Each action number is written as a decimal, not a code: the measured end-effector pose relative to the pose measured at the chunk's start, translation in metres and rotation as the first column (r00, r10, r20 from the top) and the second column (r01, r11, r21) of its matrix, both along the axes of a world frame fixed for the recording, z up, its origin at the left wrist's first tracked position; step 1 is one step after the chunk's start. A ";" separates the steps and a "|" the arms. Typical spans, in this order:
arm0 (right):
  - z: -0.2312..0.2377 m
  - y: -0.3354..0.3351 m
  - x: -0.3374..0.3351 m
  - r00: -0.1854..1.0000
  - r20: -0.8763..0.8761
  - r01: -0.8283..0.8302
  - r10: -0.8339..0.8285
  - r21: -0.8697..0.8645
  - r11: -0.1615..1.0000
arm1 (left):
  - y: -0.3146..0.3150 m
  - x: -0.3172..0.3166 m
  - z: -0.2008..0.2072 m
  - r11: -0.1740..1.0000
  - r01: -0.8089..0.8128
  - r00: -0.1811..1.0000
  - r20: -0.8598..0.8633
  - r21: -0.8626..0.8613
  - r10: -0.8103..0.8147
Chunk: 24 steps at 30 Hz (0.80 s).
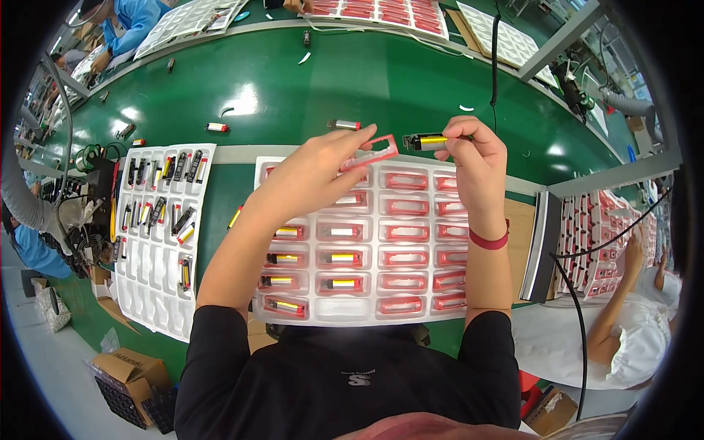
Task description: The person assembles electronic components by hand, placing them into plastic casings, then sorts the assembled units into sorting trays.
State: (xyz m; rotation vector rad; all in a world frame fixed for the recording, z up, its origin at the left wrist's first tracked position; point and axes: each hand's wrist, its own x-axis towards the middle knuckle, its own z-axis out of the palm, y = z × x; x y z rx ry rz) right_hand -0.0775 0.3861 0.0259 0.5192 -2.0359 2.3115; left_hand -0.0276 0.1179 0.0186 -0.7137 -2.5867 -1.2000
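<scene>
Grips frame in left hand, pinched between thumb and fingers. Looks red, oblong, thin-rimmed, pale through the middle. Sits raised above the far edge of white tray. Slants in its long axis: rises in view from the fingers to the right, with free end pointing rightward and away from the body, toward the right hand.

Pinches unit in right hand between thumb and fingertips, by its right end. Looks slim, black, with bright yellow band lengthwise; too small to make out in detail at left tip. Runs nearly left–right in long axis, with black end pointing left. Is just beside frame, not touching.

See in tray: rows of other frames, some filled with black-and-yellow units, laid left–right. See in second tray, at left: more units, mostly pointing away from the body
</scene>
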 end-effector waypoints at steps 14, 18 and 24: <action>-0.011 -0.038 0.026 0.886 0.211 -0.285 0.412 -0.454 0.844 | 0.023 -0.006 -0.013 0.779 0.144 0.578 0.587 0.610 -0.567; -0.013 -0.039 0.024 0.840 0.273 -0.302 0.469 -0.483 0.822 | 0.026 -0.009 -0.040 0.625 -0.152 0.345 0.634 0.766 -0.692; -0.006 -0.031 0.026 0.908 0.196 -0.245 0.371 -0.469 0.848 | 0.025 -0.011 -0.022 0.679 -0.128 0.800 0.479 0.723 -0.360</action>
